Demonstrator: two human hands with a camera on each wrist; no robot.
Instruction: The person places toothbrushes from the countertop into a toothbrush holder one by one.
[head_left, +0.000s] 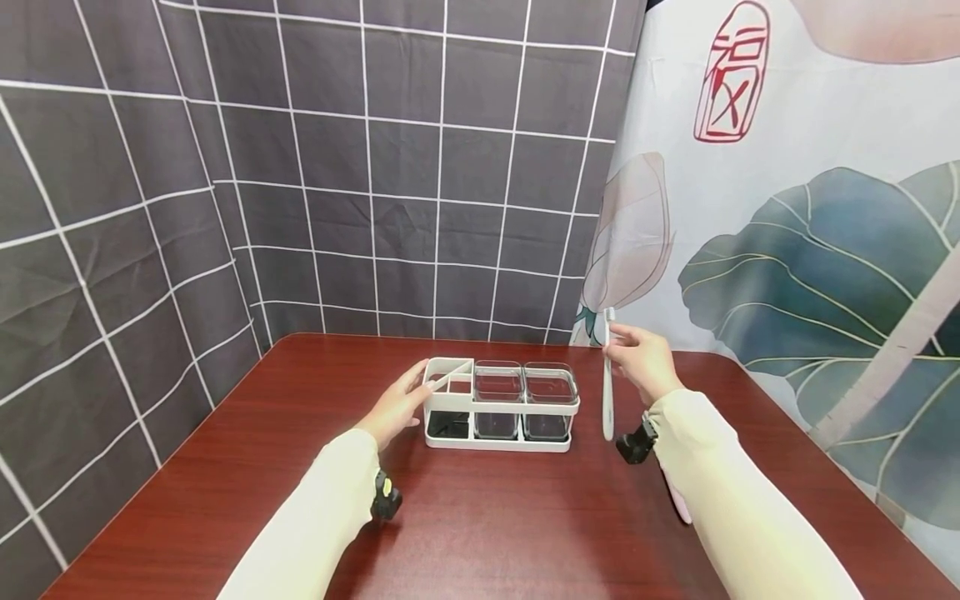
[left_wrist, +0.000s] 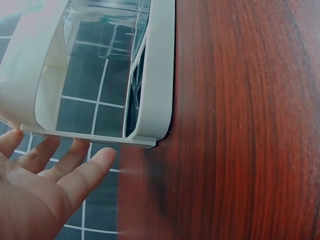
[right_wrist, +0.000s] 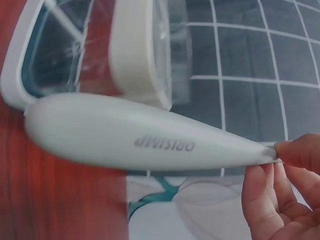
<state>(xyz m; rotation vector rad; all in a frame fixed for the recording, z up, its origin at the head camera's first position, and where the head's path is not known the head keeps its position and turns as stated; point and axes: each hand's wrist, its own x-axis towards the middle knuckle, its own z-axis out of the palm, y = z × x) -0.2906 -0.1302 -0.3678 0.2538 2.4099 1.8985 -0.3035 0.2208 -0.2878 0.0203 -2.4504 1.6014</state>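
A white toothbrush holder rack stands on the table, with two clear square cups in its middle and right bays. At the left bay, white dividers cross the top. My left hand is at the rack's left end, its fingers extended along the side edge in the left wrist view. Just right of the rack, my right hand pinches a white toothbrush between thumb and fingers. The brush is upright, bristles at the top. Its thick handle bears printed letters in the right wrist view.
A pink handle-like object lies on the red-brown wooden table, partly hidden under my right forearm. Dark grid-patterned cloth hangs behind and at the left. A cloth printed with leaves hangs at the right.
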